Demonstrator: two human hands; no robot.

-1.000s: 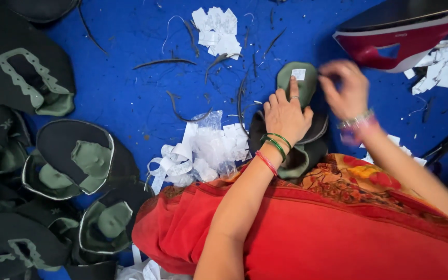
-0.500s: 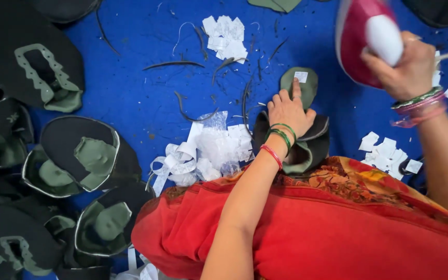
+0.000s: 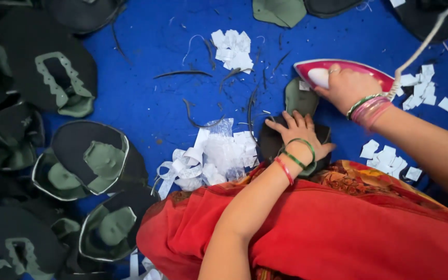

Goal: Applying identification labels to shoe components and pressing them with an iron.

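Right hand (image 3: 346,85) grips a red iron (image 3: 338,68) at 1 o'clock over the green piece (image 3: 299,98); left hand (image 3: 296,129) lies flat, open, on the dark piece (image 3: 268,142) at center.

A: What covers the bench?
B: A blue sheet (image 3: 146,98). Dark cut pieces (image 3: 86,161) pile at nine o'clock, white paper scraps (image 3: 232,49) at twelve, more scraps (image 3: 390,158) at four, black trimmings (image 3: 198,116) mid-centre.
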